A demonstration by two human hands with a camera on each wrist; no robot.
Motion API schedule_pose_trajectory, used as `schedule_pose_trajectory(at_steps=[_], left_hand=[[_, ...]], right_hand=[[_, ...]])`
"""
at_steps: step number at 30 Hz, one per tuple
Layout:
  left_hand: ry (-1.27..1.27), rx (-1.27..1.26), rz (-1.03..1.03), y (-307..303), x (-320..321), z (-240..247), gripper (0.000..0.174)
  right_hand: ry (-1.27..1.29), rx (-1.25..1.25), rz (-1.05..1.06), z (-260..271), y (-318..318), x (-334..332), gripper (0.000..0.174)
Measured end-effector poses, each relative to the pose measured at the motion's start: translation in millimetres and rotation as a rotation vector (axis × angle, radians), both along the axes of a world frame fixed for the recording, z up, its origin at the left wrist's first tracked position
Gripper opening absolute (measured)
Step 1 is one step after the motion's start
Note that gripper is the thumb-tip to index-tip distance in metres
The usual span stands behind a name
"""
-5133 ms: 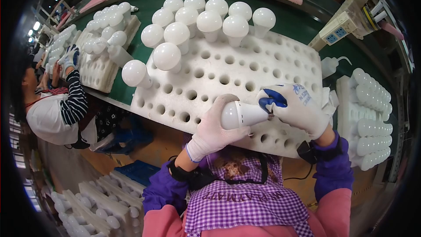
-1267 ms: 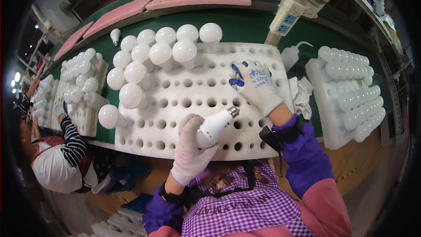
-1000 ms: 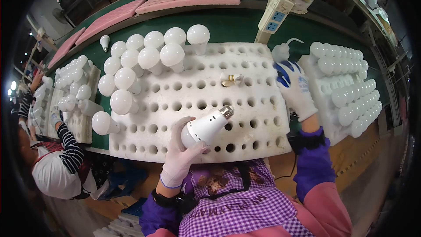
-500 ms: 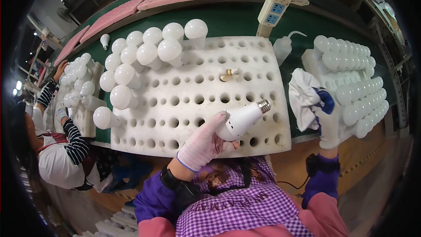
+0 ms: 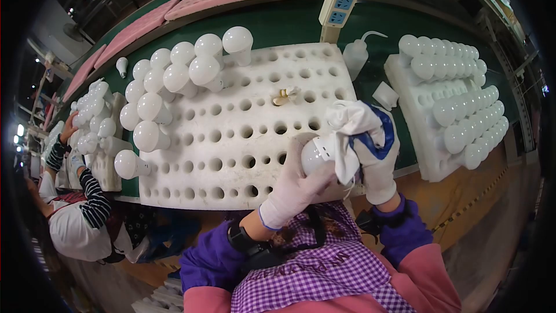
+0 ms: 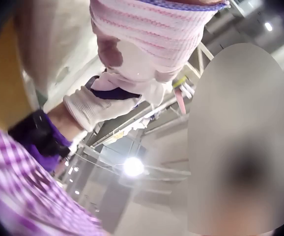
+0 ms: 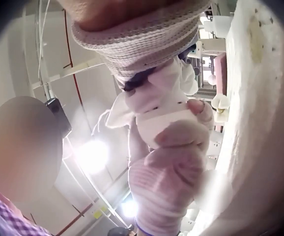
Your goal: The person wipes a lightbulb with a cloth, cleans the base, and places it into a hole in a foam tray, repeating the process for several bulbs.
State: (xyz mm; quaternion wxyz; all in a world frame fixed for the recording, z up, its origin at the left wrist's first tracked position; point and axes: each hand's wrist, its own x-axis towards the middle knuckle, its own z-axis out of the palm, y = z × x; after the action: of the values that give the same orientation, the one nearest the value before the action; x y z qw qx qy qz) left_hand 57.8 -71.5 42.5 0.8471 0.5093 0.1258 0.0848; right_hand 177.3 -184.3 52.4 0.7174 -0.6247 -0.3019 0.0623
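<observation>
In the head view the gloved left hand (image 5: 292,191) grips a white bulb (image 5: 313,157) by its round end, above the front edge of the foam tray (image 5: 191,127). Bunched white cloth (image 5: 347,120) covers the bulb's other end, and the right hand (image 5: 379,165) holds that cloth around it with curled fingers. The bulb's screw cap is hidden. In the right wrist view the cloth (image 7: 156,91) lies against the bulb's white body (image 7: 169,123), with the left hand (image 7: 166,182) below. The left wrist view shows the right hand (image 6: 102,105) beyond the left hand (image 6: 147,39).
Several bulbs (image 5: 152,107) stand in the tray's left part. A small yellowish piece (image 5: 284,97) lies among its holes. To the right are a squeeze bottle (image 5: 355,57), a small white block (image 5: 385,95) and another bulb-filled tray (image 5: 425,162). Another person (image 5: 78,226) works at left.
The right hand has come back from the right of the tray, bringing the cloth onto the bulb's cap end. The left hand still holds the bulb. The camera view has shifted slightly.
</observation>
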Motion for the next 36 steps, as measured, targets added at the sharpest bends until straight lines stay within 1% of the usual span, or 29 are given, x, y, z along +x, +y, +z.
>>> schedule_pose_trajectory(at_steps=[1, 2, 3, 5, 6, 7, 8, 9, 11, 12, 13, 14, 15, 16, 17, 19, 20, 21, 23, 24, 25, 27, 28, 31, 32, 33, 34, 35, 36], left_hand=[[-0.068, 0.572, 0.202, -4, 3, 0, 0.06], [-0.143, 0.894, 0.28, -5, 4, 7, 0.067], [-0.142, 0.894, 0.282, -3, 4, 7, 0.067], [-0.094, 0.769, 0.238, 4, 7, 5, 0.066], [-0.004, 0.441, 0.18, 7, 8, 0, 0.059], [-0.008, 0.439, 0.183, 12, 8, 4, 0.059], [0.029, 0.067, 0.061, 17, 5, 8, 0.055], [0.068, -0.307, -0.06, 19, 2, 10, 0.051], [0.104, -0.395, -0.09, 17, -1, 8, 0.048], [0.082, -0.468, -0.1, 17, -2, 7, 0.052], [0.06, -0.542, -0.111, 17, -2, 5, 0.057], [0.061, -0.544, -0.109, 14, -1, -1, 0.057], [-0.071, 0.075, 0.073, 12, 3, -10, 0.062], [-0.2, 0.696, 0.25, 10, 5, -12, 0.068], [-0.2, 0.696, 0.25, 11, 5, -11, 0.068], [-0.335, 1.291, 0.324, 17, 5, -5, 0.083], [-0.569, 1.444, 0.455, 23, 9, -14, 0.088], [-0.569, 1.448, 0.459, 25, 7, -15, 0.088], [-0.433, 1.151, 0.301, 24, 1, -6, 0.085], [-0.274, 0.76, 0.22, 18, -4, -6, 0.074], [-0.274, 0.759, 0.224, 18, -5, -2, 0.074], [-0.163, 0.375, 0.084, 21, -10, 8, 0.069], [-0.108, 0.185, 0.017, 24, -12, 13, 0.066], [0.053, -0.391, -0.187, 27, -18, 23, 0.059], [0.004, -0.113, -0.041, 24, -18, 11, 0.058], [0.005, -0.112, -0.043, 23, -17, 2, 0.058], [-0.122, 0.409, 0.071, 23, -16, -2, 0.063], [-0.25, 0.93, 0.188, 22, -16, -5, 0.068], [-0.372, 1.21, 0.287, 25, -15, -6, 0.077]], right_hand=[[-0.001, -0.001, 0.0, 0, 2, 0, 0.045], [0.179, 0.072, -0.001, 0, 4, 0, 0.044], [0.361, 0.145, -0.001, 0, 6, -2, 0.044], [0.388, 0.144, -0.039, -4, 13, -7, 0.047], [0.273, 0.087, -0.11, -16, 14, -9, 0.049], [0.158, 0.032, -0.179, -22, 16, -13, 0.051], [0.329, 0.154, -0.114, -18, 17, -22, 0.051], [0.332, 0.151, -0.109, -21, 13, -23, 0.051], [0.418, 0.155, 0.142, -25, 3, -20, 0.045], [0.447, 0.168, 0.122, -24, 5, -21, 0.037], [0.447, 0.164, 0.127, -25, 5, -20, 0.037], [0.335, 0.117, 0.115, -25, 4, -19, 0.034], [0.222, 0.071, 0.103, -26, 4, -18, 0.03], [0.387, 0.218, 0.103, -18, 7, -23, 0.026], [0.387, 0.218, 0.103, -17, 6, -23, 0.026], [0.511, 0.297, 0.143, -16, 3, -24, 0.027], [0.197, 0.014, 0.024, -31, 0, -20, 0.029], [0.195, 0.018, 0.029, -35, -3, -19, 0.029], [0.399, 0.243, 0.139, -40, -9, -17, 0.034], [0.314, 0.182, 0.155, -42, -12, -12, 0.033], [0.313, 0.18, 0.158, -43, -15, -7, 0.033], [0.456, 0.194, 0.317, -44, -18, -2, 0.05], [0.458, 0.193, 0.326, -45, -18, -3, 0.05], [0.632, 0.283, 0.337, -44, -15, -3, 0.04], [0.259, 0.072, 0.233, -40, -11, -2, 0.04], [-0.113, -0.138, 0.121, -36, -8, -2, 0.04], [0.259, 0.025, 0.157, -29, -7, -7, 0.037], [0.26, 0.026, 0.156, -32, -7, -7, 0.037], [0.259, 0.033, 0.153, -38, -7, -7, 0.035]])
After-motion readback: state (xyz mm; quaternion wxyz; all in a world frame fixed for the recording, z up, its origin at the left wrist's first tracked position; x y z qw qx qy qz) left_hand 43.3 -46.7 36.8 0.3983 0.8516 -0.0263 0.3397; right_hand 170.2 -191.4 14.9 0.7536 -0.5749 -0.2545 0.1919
